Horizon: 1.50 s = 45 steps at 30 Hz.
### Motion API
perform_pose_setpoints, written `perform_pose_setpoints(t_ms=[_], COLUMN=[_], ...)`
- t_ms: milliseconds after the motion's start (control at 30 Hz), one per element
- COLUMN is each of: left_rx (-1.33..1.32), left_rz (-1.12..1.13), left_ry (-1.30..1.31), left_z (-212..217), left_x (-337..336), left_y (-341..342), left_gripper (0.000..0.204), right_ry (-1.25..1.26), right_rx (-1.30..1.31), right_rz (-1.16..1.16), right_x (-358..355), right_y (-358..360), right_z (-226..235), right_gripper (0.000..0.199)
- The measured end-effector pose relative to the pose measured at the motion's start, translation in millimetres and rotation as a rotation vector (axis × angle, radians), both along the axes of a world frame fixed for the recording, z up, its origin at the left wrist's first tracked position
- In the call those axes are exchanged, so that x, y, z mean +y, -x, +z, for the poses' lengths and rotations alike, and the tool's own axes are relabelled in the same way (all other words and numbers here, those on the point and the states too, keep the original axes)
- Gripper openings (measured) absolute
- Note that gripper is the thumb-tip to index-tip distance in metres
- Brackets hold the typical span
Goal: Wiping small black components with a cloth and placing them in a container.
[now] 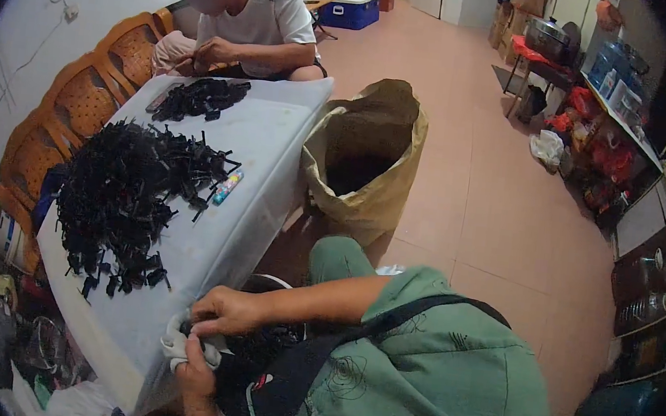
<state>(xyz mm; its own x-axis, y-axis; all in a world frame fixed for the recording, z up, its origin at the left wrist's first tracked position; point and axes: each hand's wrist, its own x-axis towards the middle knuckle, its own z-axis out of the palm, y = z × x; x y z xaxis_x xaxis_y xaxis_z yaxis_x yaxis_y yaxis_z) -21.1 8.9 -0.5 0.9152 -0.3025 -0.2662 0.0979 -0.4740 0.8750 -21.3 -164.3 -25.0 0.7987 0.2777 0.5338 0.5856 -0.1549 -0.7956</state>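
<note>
At the near edge of the white-covered table [221, 265], my two hands meet. My left hand [195, 372], with a bracelet at the wrist, is closed around a crumpled white cloth [172, 345]. Coming from the other side, my right hand [233, 311] has its fingers pinched close to my left thumb. A small dark bit shows between the hands, too small to name. On the table lies a large heap of small black plastic parts [119, 194]. More dark parts [252, 362] show below my hands, partly hidden by my arm.
A person [254, 29] sits at the table's far end, hands together behind a smaller pile of black parts [202, 98]. A colourful tube-like item [227, 187] lies beside the big heap. An open tan sack [400, 183] stands right of the table; wooden chairs [89, 93] line the left wall.
</note>
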Motion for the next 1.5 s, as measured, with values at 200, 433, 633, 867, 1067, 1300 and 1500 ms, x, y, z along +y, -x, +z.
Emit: perform_pose_setpoints(t_ms=[200, 433, 633, 867, 1067, 1300, 1500], left_rx=[-0.071, -0.402, -0.727, -0.653, -0.703, -0.578, -0.203], left_rz=[0.103, -0.042, -0.178, -0.125, -0.072, -0.351, -0.112], left_ry=[0.485, 0.164, 0.031, 0.141, 0.120, -0.397, 0.147], left_z=[-21.3, -31.8, -14.6, -15.7, -25.7, -29.8, 6.8], left_x=[-0.8, -1.2, -7.9, -2.6, -8.3, 16.8, 10.6], left_y=[2.9, -4.4, 5.2, 1.3, -1.1, -21.0, -17.8], left_gripper=[0.038, 0.022, 0.022, 0.025, 0.026, 0.045, 0.031], right_ry=[0.039, 0.277, 0.088, 0.139, -0.047, 0.497, 0.836], right_rx=[0.085, 0.185, 0.317, 0.386, 0.385, 0.123, 0.095], right_rz=[0.036, -0.033, -0.028, 0.064, 0.048, -0.251, -0.309], right_x=[4.7, 5.0, 19.6, 18.5, 28.3, -3.8, 4.8], right_y=[4.5, 5.4, 12.5, 6.4, 0.4, -62.3, -112.0], right_z=[5.7, 8.8, -6.7, 5.9, -21.2, 25.4, 17.5], right_gripper=[0.029, 0.028, 0.028, 0.027, 0.027, 0.019, 0.023])
